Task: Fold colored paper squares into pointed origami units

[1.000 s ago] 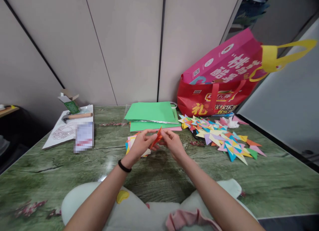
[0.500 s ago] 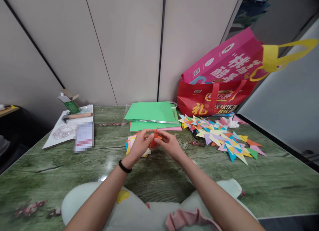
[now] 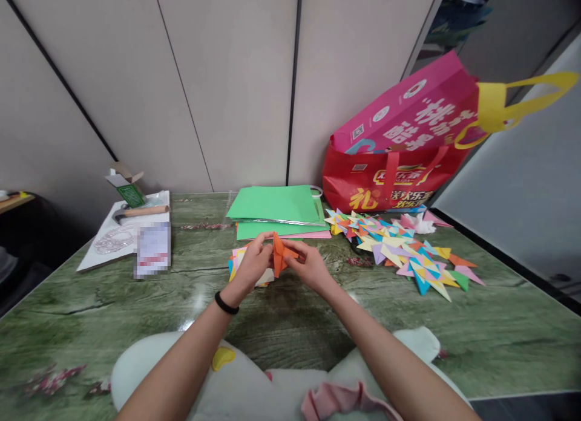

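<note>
Two bare hands meet over the middle of the table [image 3: 91, 324], a glossy green top with a wood-grain print: the left hand [image 3: 252, 265] and the right hand [image 3: 308, 267] both pinch one small orange folded paper [image 3: 278, 254], fingertips closed narrowly on its creased edges, thumbs on the near side. The paper is held just above the tabletop, between the two hands, a stiff, sharp-cornered shape with a flap jutting toward the right hand. Under the left hand lies a small stack of coloured squares [image 3: 236, 267], fanned and flat. Behind it rests a pile of large matte green sheets [image 3: 276, 204] on a pink one; to the right spreads a heap of pointed paper stars [image 3: 399, 248] in many colours (triangular tips everywhere), and behind those slumps a shiny red and pink bag [image 3: 399, 149] with yellow handles. At far left a wooden-handled hammer [image 3: 138, 212] lies on a white sheet. A black band [image 3: 226, 303] circles the left wrist. A second ago the orange paper showed only as a thin slanted sliver; now its broader face is turned to the camera and the hands sit closer together
</note>
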Demonstrator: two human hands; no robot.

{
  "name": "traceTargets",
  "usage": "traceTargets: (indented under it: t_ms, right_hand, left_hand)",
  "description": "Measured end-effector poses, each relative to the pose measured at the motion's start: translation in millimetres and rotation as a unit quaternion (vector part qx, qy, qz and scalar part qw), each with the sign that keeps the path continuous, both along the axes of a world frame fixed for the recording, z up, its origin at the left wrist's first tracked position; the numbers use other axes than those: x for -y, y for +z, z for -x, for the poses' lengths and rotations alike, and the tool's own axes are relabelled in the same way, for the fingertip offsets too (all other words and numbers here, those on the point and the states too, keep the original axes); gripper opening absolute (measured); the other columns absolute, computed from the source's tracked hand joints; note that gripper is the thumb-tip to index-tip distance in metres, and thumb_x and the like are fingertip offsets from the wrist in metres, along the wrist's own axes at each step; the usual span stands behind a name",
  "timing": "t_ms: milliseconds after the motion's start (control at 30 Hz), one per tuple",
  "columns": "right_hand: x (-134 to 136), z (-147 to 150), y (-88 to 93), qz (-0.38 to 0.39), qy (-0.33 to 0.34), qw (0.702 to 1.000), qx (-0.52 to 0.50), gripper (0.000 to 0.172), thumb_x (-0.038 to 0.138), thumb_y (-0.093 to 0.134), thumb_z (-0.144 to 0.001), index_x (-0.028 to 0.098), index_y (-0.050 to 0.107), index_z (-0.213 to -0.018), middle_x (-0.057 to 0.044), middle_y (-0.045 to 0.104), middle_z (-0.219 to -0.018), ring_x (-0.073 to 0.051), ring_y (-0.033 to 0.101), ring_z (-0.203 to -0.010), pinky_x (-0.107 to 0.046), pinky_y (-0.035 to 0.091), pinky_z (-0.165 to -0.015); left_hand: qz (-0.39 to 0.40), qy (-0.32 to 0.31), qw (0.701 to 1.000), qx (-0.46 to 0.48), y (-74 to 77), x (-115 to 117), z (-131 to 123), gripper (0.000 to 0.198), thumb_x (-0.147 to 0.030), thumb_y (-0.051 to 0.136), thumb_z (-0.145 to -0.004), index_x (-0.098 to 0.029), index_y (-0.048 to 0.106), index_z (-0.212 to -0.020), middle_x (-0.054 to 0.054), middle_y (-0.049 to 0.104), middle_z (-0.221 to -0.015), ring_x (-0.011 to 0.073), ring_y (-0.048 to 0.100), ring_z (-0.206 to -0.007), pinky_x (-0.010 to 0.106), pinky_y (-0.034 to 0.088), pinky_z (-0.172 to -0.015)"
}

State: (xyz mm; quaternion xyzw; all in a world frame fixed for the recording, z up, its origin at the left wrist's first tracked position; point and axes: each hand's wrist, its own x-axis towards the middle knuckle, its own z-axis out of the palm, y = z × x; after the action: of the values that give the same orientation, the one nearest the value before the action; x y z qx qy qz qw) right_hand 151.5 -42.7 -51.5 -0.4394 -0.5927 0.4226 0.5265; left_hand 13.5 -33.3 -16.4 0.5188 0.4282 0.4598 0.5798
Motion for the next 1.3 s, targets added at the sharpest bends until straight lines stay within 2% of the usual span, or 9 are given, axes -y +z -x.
traceTargets:
  t_ms: [100,233,533,767,933,1033,1133,1200,1300]
  right_hand:
    - [2,0,2.6,-0.022,-0.005,0.999,0.022,0.038,0.014,0.054,-0.067,0.023,0.063,-0.103,-0.006,0.062,-0.1,-0.019,0.056,-0.089,-0.031,0.049,-0.073]
    - [3,1,3.8,-0.051,0.007,0.997,0.052,0.038,0.014,0.052,-0.07,0.023,0.062,-0.106,-0.006,0.061,-0.102,-0.019,0.055,-0.091,-0.031,0.048,-0.074]
    - [2,0,3.0,-0.067,-0.029,0.994,0.084,0.026,0.025,0.052,-0.078,0.02,0.061,-0.102,-0.008,0.063,-0.101,-0.021,0.057,-0.091,-0.033,0.045,-0.077]
    - [2,0,3.4,-0.031,-0.04,0.998,0.048,0.03,0.041,0.048,-0.08,0.017,0.065,-0.086,-0.006,0.063,-0.082,-0.019,0.057,-0.074,-0.028,0.047,-0.061]
    - [2,-1,8.8,-0.015,-0.078,0.996,0.04,0.04,0.047,0.046,-0.078,0.016,0.048,-0.053,0.003,0.04,-0.049,-0.01,0.04,-0.048,-0.021,0.035,-0.045]
    - [3,0,11.6,-0.026,-0.095,0.994,0.052,0.045,0.045,0.047,-0.077,0.018,0.034,-0.044,0.005,0.028,-0.045,-0.008,0.031,-0.044,-0.021,0.029,-0.042]
    - [3,1,11.8,0.019,-0.053,0.998,-0.02,0.035,0.044,0.048,-0.076,0.017,0.046,-0.053,0.003,0.043,-0.052,-0.01,0.043,-0.05,-0.021,0.036,-0.044]
    - [3,1,11.0,0.039,-0.017,0.996,-0.077,0.022,0.039,0.053,-0.072,0.017,0.055,-0.072,0.0,0.054,-0.067,-0.013,0.052,-0.059,-0.022,0.044,-0.048]
    - [5,2,10.3,0.013,0.013,0.995,-0.099,0.034,0.026,0.06,-0.066,0.02,0.051,-0.099,-0.002,0.058,-0.084,-0.012,0.056,-0.064,-0.023,0.047,-0.052]
  left_hand:
    - [-0.007,-0.019,1.0,-0.024,3.9,2,0,0.039,-0.039,0.055,-0.074,-0.014,0.05,-0.103,0.0,0.062,-0.063,0.0131,0.06,-0.053,0.022,0.047,-0.048]
    - [-0.023,-0.051,0.998,-0.019,4.0,3,2,0.048,-0.038,0.063,-0.069,-0.014,0.046,-0.107,0.001,0.064,-0.064,0.0155,0.062,-0.057,0.024,0.048,-0.051]
    - [-0.01,-0.032,0.999,-0.014,8.7,4,0,0.031,-0.033,0.059,-0.07,-0.013,0.053,-0.094,0.004,0.065,-0.071,0.0161,0.062,-0.058,0.027,0.05,-0.052]
    - [-0.024,-0.008,0.999,-0.03,9.7,4,1,0.022,-0.024,0.059,-0.067,-0.014,0.056,-0.086,0.001,0.063,-0.068,0.0133,0.06,-0.059,0.024,0.047,-0.054]
    - [-0.038,0.008,0.998,-0.043,6.9,2,2,0.021,-0.03,0.065,-0.063,-0.013,0.057,-0.074,0.002,0.063,-0.068,0.0134,0.057,-0.06,0.023,0.045,-0.054]
    - [-0.057,0.041,0.997,-0.039,4.2,-1,2,0.023,-0.033,0.066,-0.063,-0.013,0.055,-0.063,0.001,0.059,-0.062,0.0111,0.054,-0.057,0.021,0.043,-0.052]
    - [-0.048,0.056,0.997,-0.005,4.2,-2,3,0.024,-0.035,0.067,-0.062,-0.013,0.057,-0.063,0.001,0.06,-0.062,0.0112,0.054,-0.057,0.021,0.043,-0.053]
    - [-0.031,0.06,0.997,0.022,5.8,-1,4,0.026,-0.036,0.068,-0.061,-0.012,0.059,-0.068,0.002,0.063,-0.066,0.0115,0.055,-0.059,0.022,0.044,-0.055]
    - [-0.013,0.058,0.997,0.048,8.1,0,4,0.027,-0.036,0.07,-0.06,-0.012,0.061,-0.07,0.003,0.064,-0.067,0.0115,0.057,-0.059,0.022,0.045,-0.055]
